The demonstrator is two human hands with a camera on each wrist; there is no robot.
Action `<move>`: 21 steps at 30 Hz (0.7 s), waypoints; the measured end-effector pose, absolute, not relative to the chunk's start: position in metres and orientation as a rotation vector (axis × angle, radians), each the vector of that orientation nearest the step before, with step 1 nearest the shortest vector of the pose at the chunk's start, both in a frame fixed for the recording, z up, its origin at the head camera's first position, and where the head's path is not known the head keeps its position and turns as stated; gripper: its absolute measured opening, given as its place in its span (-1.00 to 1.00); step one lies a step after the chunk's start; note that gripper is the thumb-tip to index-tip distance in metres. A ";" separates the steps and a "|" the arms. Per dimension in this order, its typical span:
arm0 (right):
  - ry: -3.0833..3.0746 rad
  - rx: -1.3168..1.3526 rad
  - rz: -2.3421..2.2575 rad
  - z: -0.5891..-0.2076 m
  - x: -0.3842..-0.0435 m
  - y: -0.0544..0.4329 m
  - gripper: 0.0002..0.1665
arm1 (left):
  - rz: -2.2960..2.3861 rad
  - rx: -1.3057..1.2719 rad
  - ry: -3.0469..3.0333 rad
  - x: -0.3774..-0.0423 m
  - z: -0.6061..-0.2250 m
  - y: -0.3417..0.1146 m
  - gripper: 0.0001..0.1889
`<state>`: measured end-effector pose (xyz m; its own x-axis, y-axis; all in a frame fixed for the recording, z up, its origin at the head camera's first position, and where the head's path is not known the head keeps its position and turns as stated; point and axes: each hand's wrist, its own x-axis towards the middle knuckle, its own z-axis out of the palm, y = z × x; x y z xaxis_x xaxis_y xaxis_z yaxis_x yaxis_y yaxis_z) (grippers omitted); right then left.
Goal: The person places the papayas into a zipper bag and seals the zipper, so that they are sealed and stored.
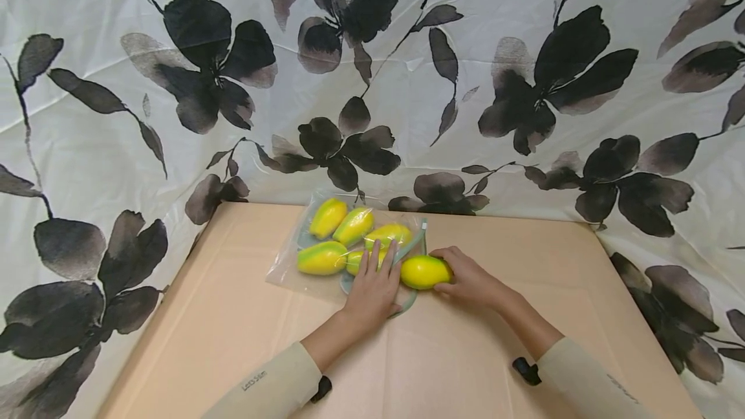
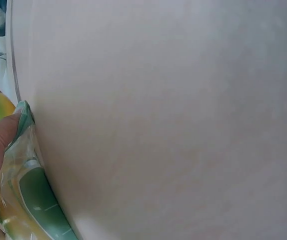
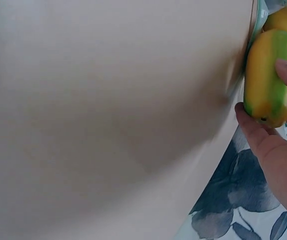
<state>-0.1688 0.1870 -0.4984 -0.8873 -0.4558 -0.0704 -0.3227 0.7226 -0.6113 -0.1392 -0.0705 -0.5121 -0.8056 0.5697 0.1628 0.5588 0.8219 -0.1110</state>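
A clear zip bag (image 1: 314,284) with a pale green edge lies on the board, with several yellow-green mangoes (image 1: 322,258) inside. Across the bag's right part lies my left hand (image 1: 372,293), its fingers extended over the mangoes. In the left wrist view the thumb (image 2: 1,137) holds the bag's green rim (image 2: 24,120). My right hand (image 1: 468,280) grips another mango (image 1: 426,272) by its right end, at the mouth of the bag. Thumb and fingers sit around this mango (image 3: 266,75) in the right wrist view; its far end meets the bag's opening.
A tan cardboard-like board (image 1: 465,367) forms the work surface. Behind it and along both sides hangs a white cloth (image 1: 419,115) with dark flowers. Black wrist straps (image 1: 526,371) show at the sleeves.
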 end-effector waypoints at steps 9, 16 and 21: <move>2.659 -0.684 -0.850 -0.497 -0.170 0.174 -0.10 | 0.079 -0.909 -2.794 -0.139 -0.514 -0.070 0.08; 2.618 -0.679 -0.931 -0.499 -0.174 0.165 -0.19 | 0.103 -0.913 -2.752 -0.139 -0.515 -0.071 0.11; 2.595 -0.662 -0.992 -0.499 -0.178 0.160 -0.41 | 0.107 -0.921 -2.765 -0.138 -0.515 -0.072 0.11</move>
<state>-0.1777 0.1596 -0.4990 -0.8541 -0.5108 -0.0982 -0.3151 0.6583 -0.6836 -0.1384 -0.0717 -0.5148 -0.7776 0.5997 0.1889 0.5833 0.8002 -0.1393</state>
